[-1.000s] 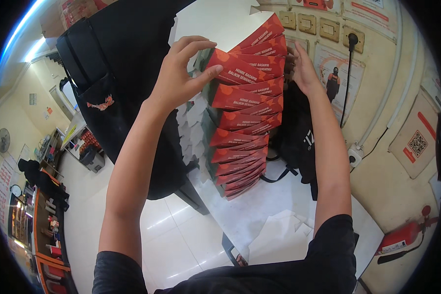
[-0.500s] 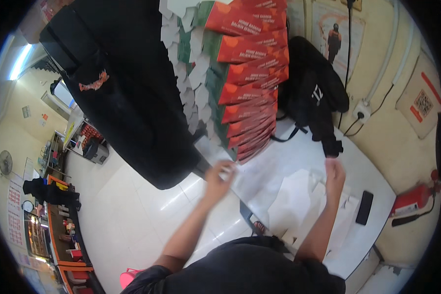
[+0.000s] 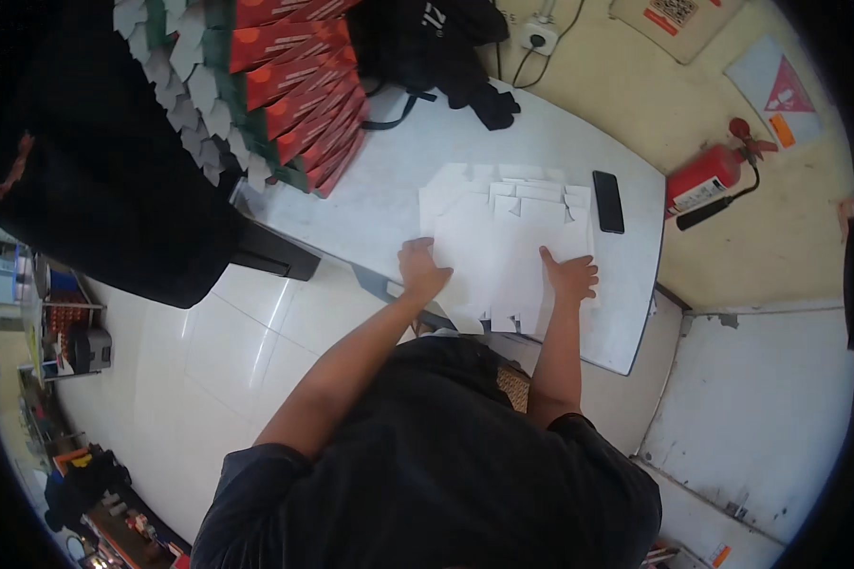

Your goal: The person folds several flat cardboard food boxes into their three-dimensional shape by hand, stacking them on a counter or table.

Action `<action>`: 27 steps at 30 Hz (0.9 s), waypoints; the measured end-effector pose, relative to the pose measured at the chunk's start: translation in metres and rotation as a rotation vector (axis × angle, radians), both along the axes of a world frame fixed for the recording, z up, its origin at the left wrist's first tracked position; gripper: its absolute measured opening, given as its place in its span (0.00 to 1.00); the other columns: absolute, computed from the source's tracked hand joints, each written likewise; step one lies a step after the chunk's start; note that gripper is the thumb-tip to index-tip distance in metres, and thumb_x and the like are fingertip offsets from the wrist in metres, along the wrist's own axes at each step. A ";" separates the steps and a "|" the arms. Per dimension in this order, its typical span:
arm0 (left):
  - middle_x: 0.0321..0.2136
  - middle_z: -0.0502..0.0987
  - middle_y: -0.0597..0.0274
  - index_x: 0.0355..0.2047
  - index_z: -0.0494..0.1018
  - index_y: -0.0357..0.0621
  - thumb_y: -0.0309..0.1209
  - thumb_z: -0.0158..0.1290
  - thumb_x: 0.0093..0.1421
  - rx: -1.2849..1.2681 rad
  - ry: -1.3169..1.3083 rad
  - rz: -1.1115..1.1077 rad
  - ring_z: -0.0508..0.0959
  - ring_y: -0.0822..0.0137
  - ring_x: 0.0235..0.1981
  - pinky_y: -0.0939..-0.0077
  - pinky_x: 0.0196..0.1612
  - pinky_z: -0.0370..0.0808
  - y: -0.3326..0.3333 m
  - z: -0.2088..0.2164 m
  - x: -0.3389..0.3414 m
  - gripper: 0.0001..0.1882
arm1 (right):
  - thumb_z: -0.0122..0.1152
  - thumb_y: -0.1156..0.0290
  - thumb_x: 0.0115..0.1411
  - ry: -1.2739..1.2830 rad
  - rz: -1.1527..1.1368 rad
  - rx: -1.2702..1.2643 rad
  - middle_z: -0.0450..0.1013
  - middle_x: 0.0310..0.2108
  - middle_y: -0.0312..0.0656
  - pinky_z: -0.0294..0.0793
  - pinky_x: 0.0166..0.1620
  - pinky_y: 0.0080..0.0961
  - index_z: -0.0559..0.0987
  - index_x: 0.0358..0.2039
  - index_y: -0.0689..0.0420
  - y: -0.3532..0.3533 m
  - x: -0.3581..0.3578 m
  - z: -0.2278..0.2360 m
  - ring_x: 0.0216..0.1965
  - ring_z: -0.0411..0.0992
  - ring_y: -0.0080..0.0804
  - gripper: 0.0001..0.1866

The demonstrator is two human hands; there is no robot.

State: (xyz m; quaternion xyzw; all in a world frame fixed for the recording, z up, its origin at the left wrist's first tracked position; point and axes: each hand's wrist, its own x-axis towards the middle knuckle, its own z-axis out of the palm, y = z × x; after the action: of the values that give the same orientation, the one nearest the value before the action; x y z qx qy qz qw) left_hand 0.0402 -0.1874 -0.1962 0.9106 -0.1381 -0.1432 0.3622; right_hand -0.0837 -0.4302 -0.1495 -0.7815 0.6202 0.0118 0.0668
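Flat white cardboard box blanks [image 3: 512,251] lie in a loose, overlapping stack on the table, with notches and tabs along their edges. At the left edge of this stack rests my left hand [image 3: 424,272], its thumb apart from the fingers. My right hand [image 3: 571,278] lies on the stack's right side with fingers spread. Neither hand grips anything that I can see. Toward the far left stand nested rows of folded red and green cartons [image 3: 299,104] with white flaps.
A black phone [image 3: 608,201] lies right of the blanks on the white table [image 3: 389,194]. Behind are a black bag [image 3: 436,47] and a wall socket [image 3: 539,38]. A red fire extinguisher [image 3: 707,180] hangs at right. A large black covered object [image 3: 95,180] stands far left.
My view has swung right and down toward the blanks. Both hands, raised and apart before, now rest on the stack. The left hand's fingers, pinched before, have loosened.
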 end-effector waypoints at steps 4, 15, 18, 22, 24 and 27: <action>0.53 0.67 0.50 0.51 0.70 0.42 0.32 0.67 0.40 -0.080 0.080 -0.050 0.64 0.47 0.55 0.57 0.58 0.64 -0.004 -0.012 0.007 0.35 | 0.76 0.44 0.42 -0.177 -0.073 0.069 0.63 0.56 0.56 0.65 0.55 0.58 0.68 0.55 0.59 -0.014 -0.039 0.006 0.60 0.59 0.55 0.46; 0.54 0.63 0.33 0.55 0.65 0.42 0.35 0.68 0.40 0.002 0.057 0.212 0.71 0.43 0.51 0.62 0.55 0.70 -0.030 0.006 0.022 0.40 | 0.80 0.53 0.38 -0.563 0.109 0.201 0.69 0.49 0.55 0.71 0.53 0.41 0.71 0.54 0.64 -0.067 -0.064 -0.029 0.46 0.71 0.54 0.46; 0.49 0.71 0.35 0.54 0.63 0.37 0.35 0.70 0.40 -0.175 0.145 0.145 0.75 0.46 0.49 0.63 0.50 0.75 -0.023 -0.003 0.037 0.42 | 0.80 0.54 0.38 -0.409 0.163 0.242 0.70 0.49 0.57 0.72 0.52 0.41 0.68 0.56 0.66 -0.071 -0.049 -0.027 0.48 0.71 0.54 0.49; 0.43 0.77 0.38 0.55 0.57 0.38 0.29 0.66 0.45 -0.163 0.133 0.146 0.79 0.43 0.43 0.58 0.47 0.76 -0.032 0.015 0.036 0.39 | 0.80 0.59 0.39 -0.373 0.151 0.140 0.73 0.47 0.59 0.73 0.51 0.38 0.66 0.55 0.69 -0.052 -0.042 -0.027 0.49 0.73 0.48 0.47; 0.44 0.77 0.39 0.56 0.56 0.36 0.23 0.64 0.49 -0.116 0.193 0.091 0.80 0.48 0.46 0.64 0.51 0.75 -0.025 0.018 0.029 0.38 | 0.80 0.61 0.41 -0.540 0.063 0.320 0.73 0.47 0.59 0.73 0.51 0.37 0.66 0.54 0.69 -0.044 -0.049 -0.005 0.49 0.73 0.47 0.45; 0.43 0.78 0.39 0.56 0.55 0.39 0.16 0.58 0.54 -0.419 0.080 -0.006 0.81 0.49 0.46 0.67 0.50 0.75 -0.015 0.013 0.024 0.33 | 0.78 0.64 0.45 -0.798 0.028 0.327 0.73 0.47 0.58 0.71 0.52 0.34 0.65 0.54 0.69 -0.029 -0.083 -0.015 0.48 0.73 0.45 0.41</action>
State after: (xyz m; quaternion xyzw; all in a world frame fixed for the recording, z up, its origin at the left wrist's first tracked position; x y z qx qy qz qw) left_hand 0.0640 -0.2026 -0.1836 0.8086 -0.1532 -0.1485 0.5483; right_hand -0.1668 -0.4590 -0.1642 -0.7122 0.5252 -0.1925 0.4241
